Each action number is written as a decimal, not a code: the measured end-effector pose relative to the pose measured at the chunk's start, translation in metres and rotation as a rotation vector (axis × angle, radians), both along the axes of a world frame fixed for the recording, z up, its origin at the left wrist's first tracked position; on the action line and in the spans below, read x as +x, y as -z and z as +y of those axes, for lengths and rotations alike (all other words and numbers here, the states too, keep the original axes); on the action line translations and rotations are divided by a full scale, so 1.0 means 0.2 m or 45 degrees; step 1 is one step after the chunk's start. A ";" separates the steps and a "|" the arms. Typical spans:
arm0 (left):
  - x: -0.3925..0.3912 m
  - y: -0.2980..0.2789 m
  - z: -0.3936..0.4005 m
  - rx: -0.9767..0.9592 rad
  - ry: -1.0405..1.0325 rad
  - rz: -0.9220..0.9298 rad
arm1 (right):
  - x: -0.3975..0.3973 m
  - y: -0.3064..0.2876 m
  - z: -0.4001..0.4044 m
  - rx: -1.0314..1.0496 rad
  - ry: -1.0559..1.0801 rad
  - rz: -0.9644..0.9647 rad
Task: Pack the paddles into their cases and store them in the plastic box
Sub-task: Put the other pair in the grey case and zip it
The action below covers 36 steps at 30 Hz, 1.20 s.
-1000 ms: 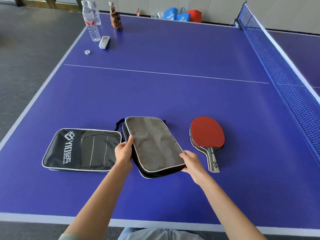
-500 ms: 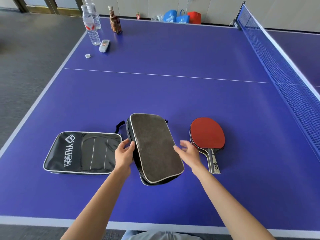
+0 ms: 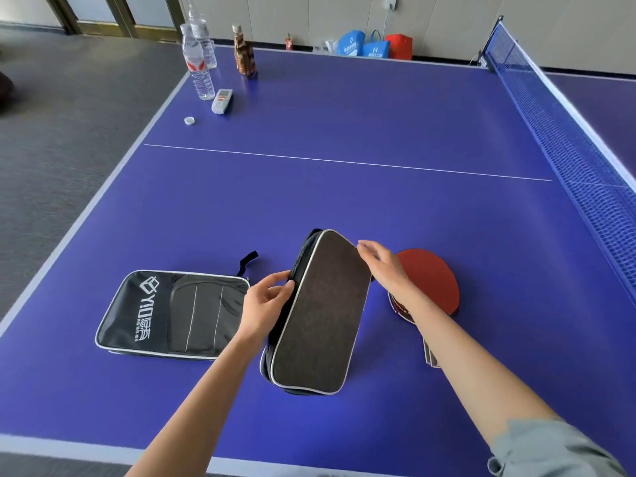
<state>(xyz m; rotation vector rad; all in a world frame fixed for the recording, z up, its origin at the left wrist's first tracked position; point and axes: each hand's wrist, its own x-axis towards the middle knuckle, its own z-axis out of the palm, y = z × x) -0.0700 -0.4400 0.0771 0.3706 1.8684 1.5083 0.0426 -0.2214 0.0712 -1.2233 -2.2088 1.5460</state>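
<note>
A dark paddle case with a grey felt face and white piping [image 3: 321,315] lies in front of me on the blue table, tilted up on its left edge. My left hand [image 3: 266,302] pinches that case's left zipper edge. My right hand [image 3: 383,266] rests at its upper right edge, fingers spread over it. A red-faced paddle [image 3: 432,282] lies just right of the case, its handle partly hidden under my right forearm. A second black case with a white logo [image 3: 172,313] lies flat to the left, zipped shut.
Water bottles [image 3: 196,63], a brown bottle [image 3: 244,53], a small white device [image 3: 222,101] and a bottle cap [image 3: 189,120] sit at the table's far left corner. The blue net [image 3: 564,139] runs along the right side. Bags [image 3: 375,46] stand against the far wall.
My right hand left the case's lower right corner and moved up to its upper right edge. The case has turned more upright and lifted on its left side.
</note>
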 end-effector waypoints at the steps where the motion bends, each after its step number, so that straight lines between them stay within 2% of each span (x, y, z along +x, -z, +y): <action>1: 0.00 -0.01 0.02 -0.009 0.026 0.057 | 0.00 0.00 0.00 -0.032 -0.021 0.022; 4: -0.02 -0.05 0.08 -0.074 0.127 0.344 | 0.00 0.00 -0.02 -0.096 -0.071 0.172; 7: -0.03 -0.10 0.13 -0.090 0.211 0.538 | 0.04 0.02 -0.02 -0.033 0.002 0.344; 13: -0.05 -0.14 0.13 -0.155 0.379 0.540 | 0.15 0.11 -0.01 0.049 0.091 0.376; 16: -0.06 -0.10 0.02 -0.159 0.333 0.560 | 0.15 0.07 -0.03 0.235 0.088 0.338; 17: -0.06 -0.09 -0.03 -0.137 0.303 0.570 | 0.15 0.05 -0.04 0.378 0.062 0.333; 19: -0.05 -0.08 -0.10 -0.109 0.253 0.594 | 0.11 -0.02 -0.10 0.762 -0.071 0.376; 20: -0.04 -0.07 -0.12 -0.109 0.238 0.616 | 0.08 -0.06 -0.15 0.874 -0.200 0.424; 23: -0.01 -0.09 -0.13 -0.088 0.245 0.642 | -0.03 -0.16 -0.31 0.876 -0.814 0.416; 25: 0.01 -0.10 -0.16 -0.077 0.214 0.649 | -0.08 -0.15 -0.39 0.895 -1.056 0.334; 28: 0.03 -0.06 -0.30 -0.119 -0.028 0.585 | -0.09 -0.13 -0.41 0.923 -1.013 0.360; 32: 0.12 0.04 -0.48 -0.051 -0.443 0.270 | -0.06 -0.09 -0.39 0.936 -0.865 0.390; 36: 0.17 0.10 -0.47 -0.028 -0.542 0.001 | -0.01 -0.08 -0.38 0.981 -0.716 0.380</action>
